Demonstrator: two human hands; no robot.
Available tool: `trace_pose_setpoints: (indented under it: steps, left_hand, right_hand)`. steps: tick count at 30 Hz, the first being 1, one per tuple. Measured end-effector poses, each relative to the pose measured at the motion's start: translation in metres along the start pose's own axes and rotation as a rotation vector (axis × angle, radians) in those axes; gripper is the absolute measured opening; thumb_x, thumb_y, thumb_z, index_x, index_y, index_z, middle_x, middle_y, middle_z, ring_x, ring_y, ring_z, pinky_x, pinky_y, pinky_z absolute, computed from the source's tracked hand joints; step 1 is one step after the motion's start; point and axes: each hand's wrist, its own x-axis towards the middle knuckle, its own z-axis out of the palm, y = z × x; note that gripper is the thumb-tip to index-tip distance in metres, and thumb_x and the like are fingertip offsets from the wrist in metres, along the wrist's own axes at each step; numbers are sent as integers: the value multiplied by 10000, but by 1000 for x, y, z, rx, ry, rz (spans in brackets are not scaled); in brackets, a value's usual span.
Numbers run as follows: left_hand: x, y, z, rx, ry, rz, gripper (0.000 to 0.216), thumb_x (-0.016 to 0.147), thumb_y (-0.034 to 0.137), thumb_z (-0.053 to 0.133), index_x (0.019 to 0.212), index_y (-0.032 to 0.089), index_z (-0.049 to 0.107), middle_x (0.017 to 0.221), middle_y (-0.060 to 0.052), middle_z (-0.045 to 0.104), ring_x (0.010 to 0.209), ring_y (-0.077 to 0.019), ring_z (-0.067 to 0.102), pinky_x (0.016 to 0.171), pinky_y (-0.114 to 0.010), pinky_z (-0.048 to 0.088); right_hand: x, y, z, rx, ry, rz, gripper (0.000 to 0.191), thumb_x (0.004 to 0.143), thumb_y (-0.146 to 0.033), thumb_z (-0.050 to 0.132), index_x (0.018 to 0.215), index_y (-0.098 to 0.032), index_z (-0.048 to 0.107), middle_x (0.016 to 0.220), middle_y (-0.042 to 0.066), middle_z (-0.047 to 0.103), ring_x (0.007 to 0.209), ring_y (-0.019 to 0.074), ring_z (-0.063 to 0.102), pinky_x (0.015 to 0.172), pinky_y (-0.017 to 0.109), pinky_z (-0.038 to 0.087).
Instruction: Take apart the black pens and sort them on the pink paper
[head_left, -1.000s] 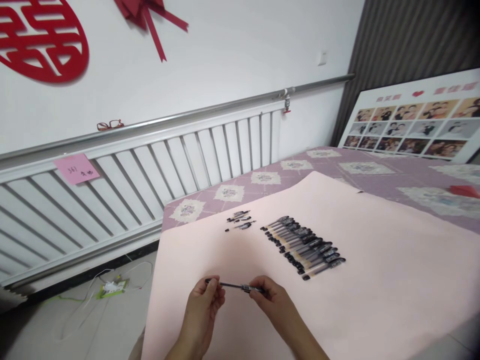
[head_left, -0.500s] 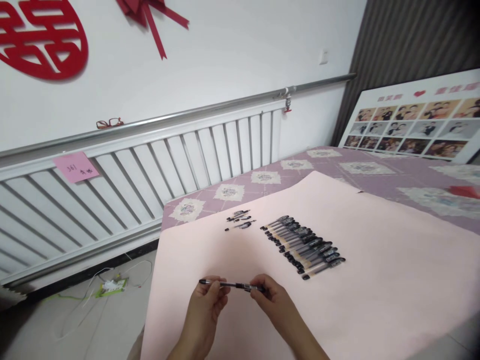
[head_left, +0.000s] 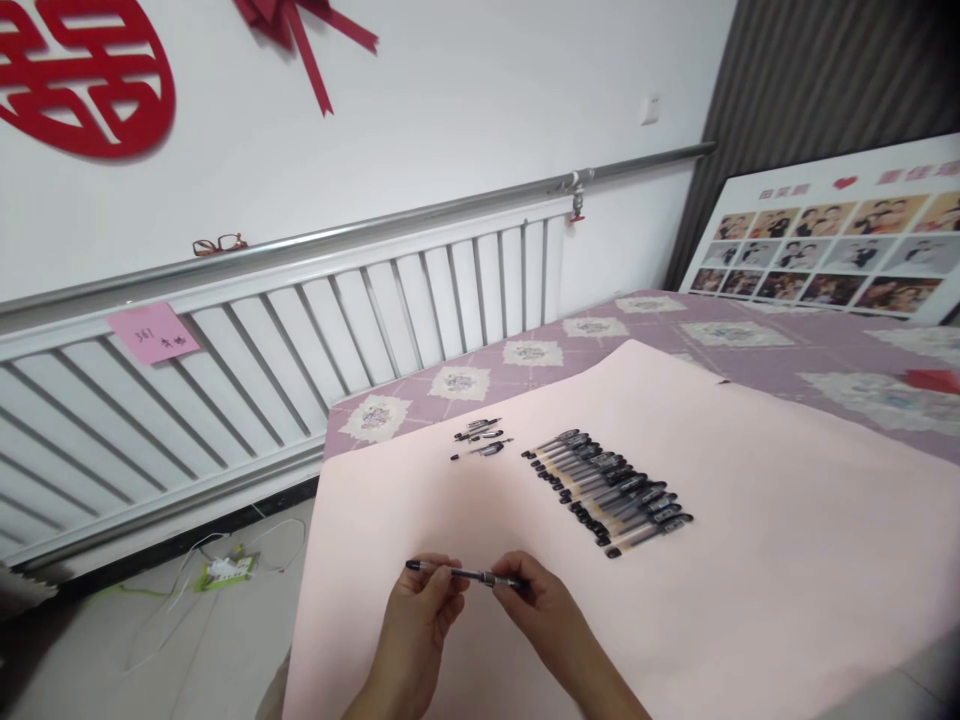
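Observation:
Both my hands hold one black gel pen [head_left: 459,573] level over the pink paper sheet [head_left: 750,560]. My left hand [head_left: 424,610] pinches it near the tip end, which sticks out to the left. My right hand [head_left: 534,606] grips the other end, fingers closed round it. Further back on the sheet lies a tidy row of several black pens [head_left: 607,490]. To the left of that row is a small cluster of loose pen parts [head_left: 480,440].
The sheet covers a bed with a purple patterned cover [head_left: 750,345]. A white slatted radiator cover [head_left: 300,340] runs along the wall, with a pink note [head_left: 152,334] and red glasses [head_left: 220,245] on it. A photo board [head_left: 825,250] leans at right. Cables [head_left: 225,570] lie on the floor.
My left hand has slid rightward along the pen, so more of its tip end shows at left. Both hands sit slightly lower; the pens on the sheet are unmoved.

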Motion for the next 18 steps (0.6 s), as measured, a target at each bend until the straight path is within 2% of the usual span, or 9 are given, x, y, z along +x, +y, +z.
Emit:
trace_pose_setpoints:
  steps: [10,14,18]
  left_hand:
    - [-2,0,3,35,-3,22,149,677,207,681,782,173,580,841,-26,643,747,-122,622,647,-214,461]
    - [-1,0,3,31,11,15,145,693,215,669,801,171,582,848,-31,643,753,-126,627,652,-214,467]
    - [4,3,-1,-9,74,27,151,696,202,669,811,176,575,829,-22,645,727,-121,635,639,-211,481]
  right_hand:
    - [0,-3,1,23,-16,75,136,698,-323,578,774,-212,592,618,-32,569,625,139,494,590,232,376]
    - [1,-4,-1,20,-2,43,94,698,-289,579,756,-215,583,612,-47,538,592,119,469,562,221,362]
    - [4,-2,-10,64,71,87,105,677,-290,606,742,-212,580,590,-59,490,548,102,448,515,211,351]
